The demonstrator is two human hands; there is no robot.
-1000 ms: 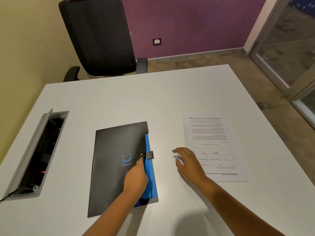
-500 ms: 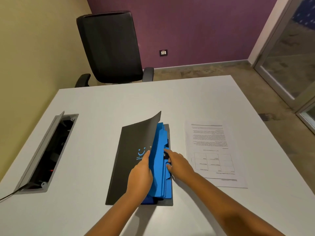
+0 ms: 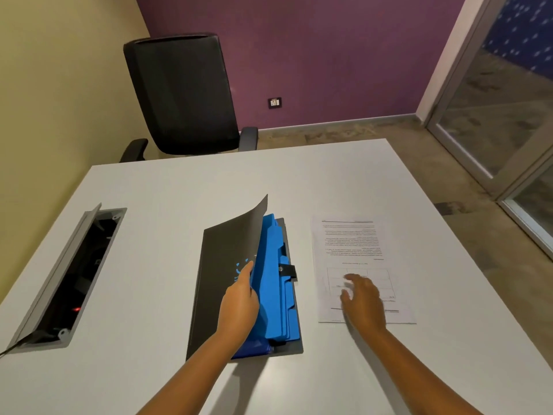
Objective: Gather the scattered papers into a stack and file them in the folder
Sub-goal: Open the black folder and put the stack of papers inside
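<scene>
A black folder point(image 3: 223, 259) with a blue smiley print lies in the middle of the white table point(image 3: 167, 199). My left hand point(image 3: 239, 304) grips the right edge of its front cover and holds it lifted, showing the blue tabbed dividers point(image 3: 273, 283) and a small black clasp inside. To the right of the folder lies a stack of printed papers point(image 3: 350, 247), flat on the table. My right hand point(image 3: 363, 298) hovers over the lower part of the papers with fingers spread, holding nothing.
An open grey cable hatch point(image 3: 68, 274) is set into the table at the left. A black office chair point(image 3: 182, 94) stands behind the table's far edge. A glass door point(image 3: 508, 115) is at the right.
My left hand lifted the folder's cover from flat to raised. My right hand went to the dividers, then moved right over the papers. The camera view shifted left and down.
</scene>
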